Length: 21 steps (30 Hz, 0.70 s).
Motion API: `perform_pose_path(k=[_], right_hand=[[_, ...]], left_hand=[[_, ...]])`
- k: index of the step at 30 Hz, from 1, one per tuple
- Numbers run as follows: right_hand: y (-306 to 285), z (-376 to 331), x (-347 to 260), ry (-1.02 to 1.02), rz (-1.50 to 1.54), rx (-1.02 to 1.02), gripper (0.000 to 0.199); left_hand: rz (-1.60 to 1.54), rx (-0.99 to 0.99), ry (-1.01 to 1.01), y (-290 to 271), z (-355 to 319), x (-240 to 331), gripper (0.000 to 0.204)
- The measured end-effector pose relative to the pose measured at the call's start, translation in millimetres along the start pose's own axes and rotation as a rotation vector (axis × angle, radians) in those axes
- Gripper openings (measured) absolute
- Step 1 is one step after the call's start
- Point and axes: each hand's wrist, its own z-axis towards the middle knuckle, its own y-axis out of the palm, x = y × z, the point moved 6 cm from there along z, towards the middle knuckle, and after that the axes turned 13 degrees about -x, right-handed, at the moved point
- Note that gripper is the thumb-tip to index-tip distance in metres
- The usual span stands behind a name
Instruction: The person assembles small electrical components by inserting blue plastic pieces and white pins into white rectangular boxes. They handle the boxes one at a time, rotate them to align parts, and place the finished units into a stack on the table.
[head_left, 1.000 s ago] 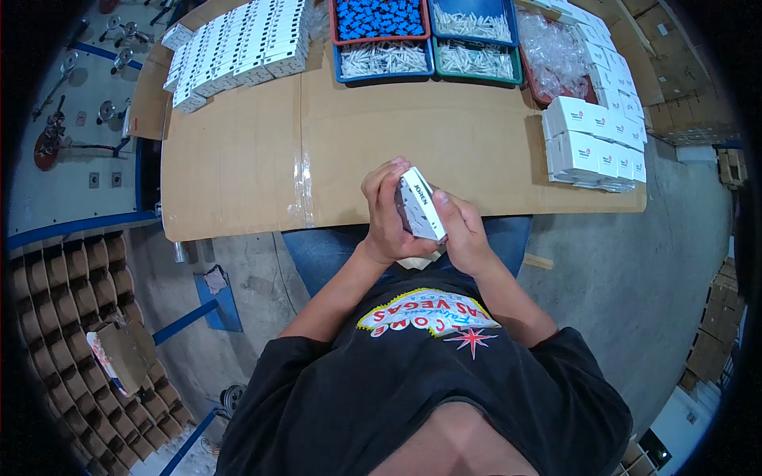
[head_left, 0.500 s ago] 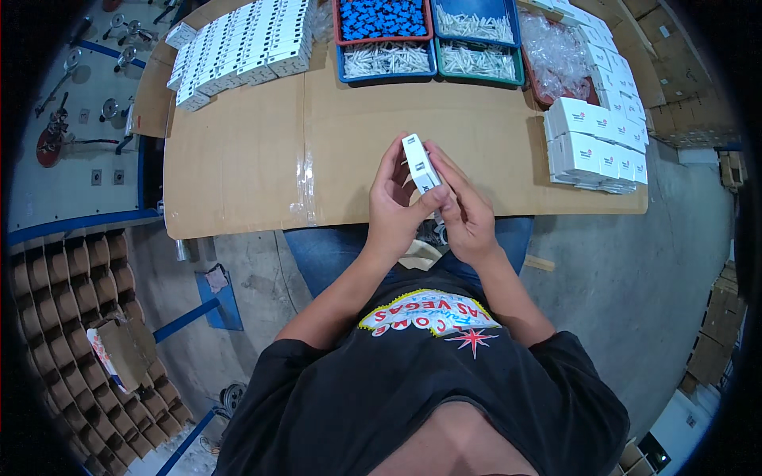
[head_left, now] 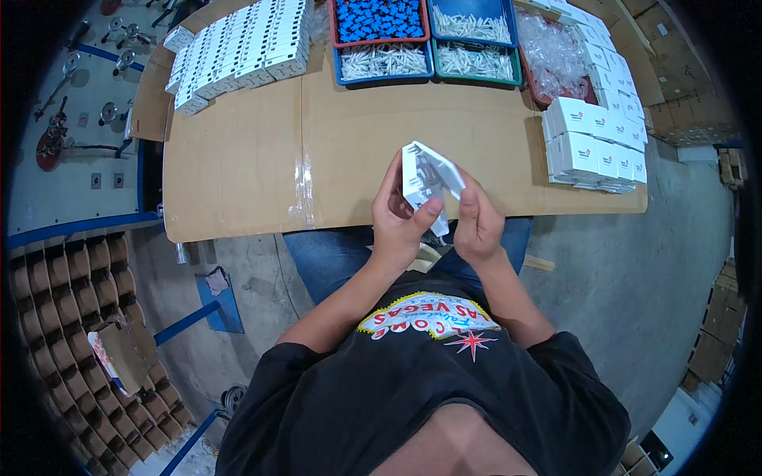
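A small white hinged case (head_left: 421,176) is held over the near edge of the cardboard-covered table, its two halves spread apart so that the grey-white inside shows. My left hand (head_left: 397,224) grips its left half, thumb pressed on the lower part. Around the right flap, my right hand (head_left: 480,228) is closed with thumb and fingers together. What lies inside the case is too small to make out.
Cardboard (head_left: 230,151) covers the table. White units stand in rows (head_left: 246,51) at the back left. Trays hold blue pieces (head_left: 379,20) and white plugs (head_left: 385,62). White boxes (head_left: 591,143) are stacked at right, near a tray of clear plastic bags (head_left: 556,59).
The white case was closed between both hands and has been opened. My right hand has moved to the right with its flap.
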Motion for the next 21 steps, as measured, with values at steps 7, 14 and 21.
perform_pose_path(k=[7, 14, 21], right_hand=[[4, 11, -7, -0.081, 0.004, -0.014, 0.043], [-1, 10, -1, 0.058, 0.055, -0.053, 0.044], [-6, 2, 108, 0.416, 0.436, 0.331, 0.049]], left_hand=[[-0.015, -0.012, -0.019, -2, 8, 3, 0.088], [-0.027, 0.010, -0.083, -11, 9, -3, 0.081], [-0.248, 0.191, -0.280, -48, 22, -47, 0.052]])
